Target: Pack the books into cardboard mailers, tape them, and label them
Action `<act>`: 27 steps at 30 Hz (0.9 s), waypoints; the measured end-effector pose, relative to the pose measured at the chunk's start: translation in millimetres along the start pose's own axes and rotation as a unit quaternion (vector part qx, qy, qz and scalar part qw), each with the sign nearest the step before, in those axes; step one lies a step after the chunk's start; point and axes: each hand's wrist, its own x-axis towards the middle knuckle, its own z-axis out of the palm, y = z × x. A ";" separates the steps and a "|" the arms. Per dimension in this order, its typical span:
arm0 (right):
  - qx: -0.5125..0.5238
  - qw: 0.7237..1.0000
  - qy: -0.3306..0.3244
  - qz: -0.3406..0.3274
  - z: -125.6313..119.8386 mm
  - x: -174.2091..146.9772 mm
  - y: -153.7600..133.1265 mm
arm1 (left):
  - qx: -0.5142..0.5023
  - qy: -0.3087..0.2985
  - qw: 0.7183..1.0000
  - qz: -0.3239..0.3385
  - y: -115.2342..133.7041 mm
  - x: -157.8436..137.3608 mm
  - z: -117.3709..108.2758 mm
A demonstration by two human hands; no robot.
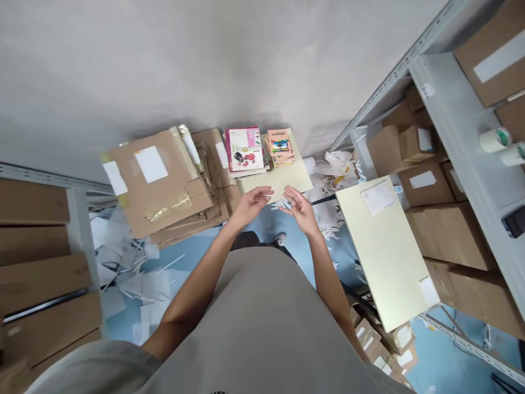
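Orange booklets (280, 145) lie in a small, uneven stack on the far right part of a pale tabletop (294, 178), their long axis running near to far. They are straight ahead of the fingers, on the far side, with a strip of bare tabletop between; the right hand (302, 212) seems slightly the nearer. Its fingers are loosely spread and hold nothing. The left hand (250, 208) is bare too, fingers stretched and close together, pointing in toward the right one, with a gap between the two. Whether either touches the tabletop's near edge, I cannot tell. Just left of the booklets sits a stack of larger books (246, 149), a white-and-pink cover on top, its long axis also near to far. Farther left, flattened cardboard (176, 172) is piled up. To the right, paper scraps (340, 169) lie heaped beyond a second pale board (381, 246), and shelving (447, 93) holds brown cartons (459, 230).
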 end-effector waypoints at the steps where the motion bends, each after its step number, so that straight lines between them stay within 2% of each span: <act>1: 0.004 1.000 -0.014 0.016 19.2 8.0 4.5 | 0.001 0.010 1.000 0.002 -0.7 -3.7 -15.8; 4: 0.006 0.996 -0.046 0.079 79.6 30.5 28.4 | -0.003 0.038 0.999 0.010 -6.9 -14.8 -65.9; 6: 0.000 0.990 -0.051 0.132 120.6 43.4 54.4 | -0.009 0.052 0.999 0.010 -12.9 -23.0 -102.2; 9: -0.003 0.977 -0.011 0.215 179.1 58.2 102.3 | -0.018 0.071 0.997 -0.008 -22.6 -37.0 -161.7; 12: 0.019 0.952 0.048 0.301 225.0 66.0 144.8 | -0.021 0.109 0.993 -0.031 -31.6 -50.9 -225.0; 15: 0.052 0.936 0.080 0.338 250.8 67.2 168.2 | -0.019 0.153 0.987 -0.053 -39.5 -61.4 -285.0; 18: 0.059 0.940 0.120 0.314 262.1 64.1 175.2 | -0.020 0.184 0.981 -0.061 -44.6 -66.7 -333.8; 20: 0.051 0.943 0.146 0.294 268.3 60.7 175.4 | -0.022 0.196 0.978 -0.061 -46.1 -67.6 -357.2; 23: 0.060 0.948 0.170 0.262 281.2 55.2 172.1 | -0.025 0.203 0.977 -0.056 -45.7 -66.5 -377.7; 27: 0.103 0.956 0.176 0.212 302.8 51.0 159.3 | -0.026 0.197 0.979 -0.052 -43.2 -65.9 -384.4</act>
